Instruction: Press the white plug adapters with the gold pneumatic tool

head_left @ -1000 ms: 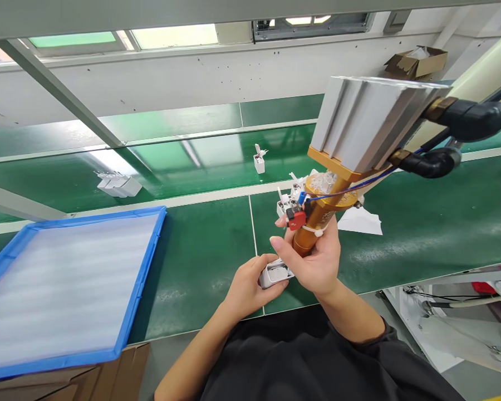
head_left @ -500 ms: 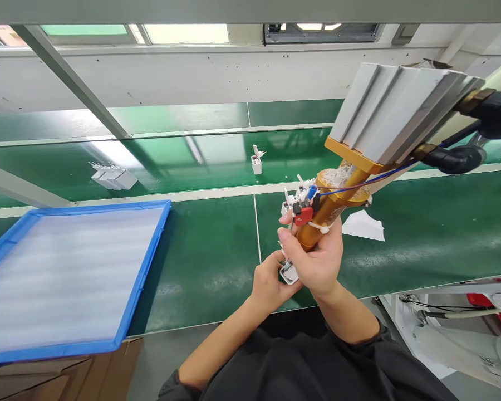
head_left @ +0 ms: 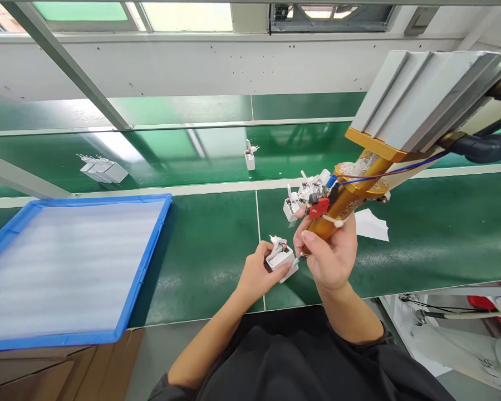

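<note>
My left hand (head_left: 256, 273) is closed on a small white plastic housing (head_left: 280, 257), whose open top shows a white plug piece and wires. My right hand (head_left: 332, 256) wraps round the gold barrel of a glue dispenser (head_left: 338, 211) with a red switch, blue and red wires and a big silver block above. The dispenser's pale nozzle tip (head_left: 296, 262) is at the right side of the housing; whether it touches cannot be made out. Several similar white housings (head_left: 292, 209) stand behind the dispenser, partly covered by it.
A blue-rimmed tray (head_left: 144, 275) with a white sheet lies on the green bench at left. Farther back are one white housing (head_left: 250, 159) and a group of white housings (head_left: 104, 170). White paper (head_left: 371, 225) lies to the right. A slanted metal post (head_left: 73, 72) stands at left.
The dispenser and my right hand have moved right, its nozzle leaving the inside of the housing. My left hand has shifted slightly left with the housing, which is now in fuller view.
</note>
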A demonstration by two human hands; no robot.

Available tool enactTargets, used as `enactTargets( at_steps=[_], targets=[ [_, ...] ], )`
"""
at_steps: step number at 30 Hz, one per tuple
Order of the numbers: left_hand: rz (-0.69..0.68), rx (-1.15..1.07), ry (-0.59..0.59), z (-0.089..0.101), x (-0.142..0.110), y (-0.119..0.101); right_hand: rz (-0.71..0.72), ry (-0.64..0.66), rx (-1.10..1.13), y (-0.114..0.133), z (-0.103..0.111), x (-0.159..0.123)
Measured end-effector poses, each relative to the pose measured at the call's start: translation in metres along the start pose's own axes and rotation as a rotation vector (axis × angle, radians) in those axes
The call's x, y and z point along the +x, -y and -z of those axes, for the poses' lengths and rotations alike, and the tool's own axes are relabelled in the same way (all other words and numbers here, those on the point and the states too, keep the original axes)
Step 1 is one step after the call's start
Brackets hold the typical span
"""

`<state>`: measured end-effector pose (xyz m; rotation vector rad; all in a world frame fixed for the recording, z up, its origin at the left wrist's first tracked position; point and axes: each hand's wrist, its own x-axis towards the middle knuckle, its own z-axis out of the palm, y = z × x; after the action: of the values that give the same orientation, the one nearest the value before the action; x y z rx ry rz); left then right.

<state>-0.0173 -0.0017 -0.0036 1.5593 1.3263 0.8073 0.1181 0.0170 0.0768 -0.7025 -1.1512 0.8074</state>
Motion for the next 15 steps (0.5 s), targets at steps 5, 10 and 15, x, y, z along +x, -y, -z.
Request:
enactTargets(
  at_steps=[5,10,15],
  targets=[
    [0.085,-0.114,0.1,0.031,-0.003,-0.004,-0.032,-0.113,-0.095,0.001,0.007,0.003],
    [0.103,0.036,0.05,0.047,-0.004,0.0,-0.007,-0.179,-0.127,0.0,0.013,0.007],
    [0.075,0.287,-0.016,0.057,-0.008,0.012,-0.024,-0.171,-0.136,-0.003,0.021,0.007]
  ],
)
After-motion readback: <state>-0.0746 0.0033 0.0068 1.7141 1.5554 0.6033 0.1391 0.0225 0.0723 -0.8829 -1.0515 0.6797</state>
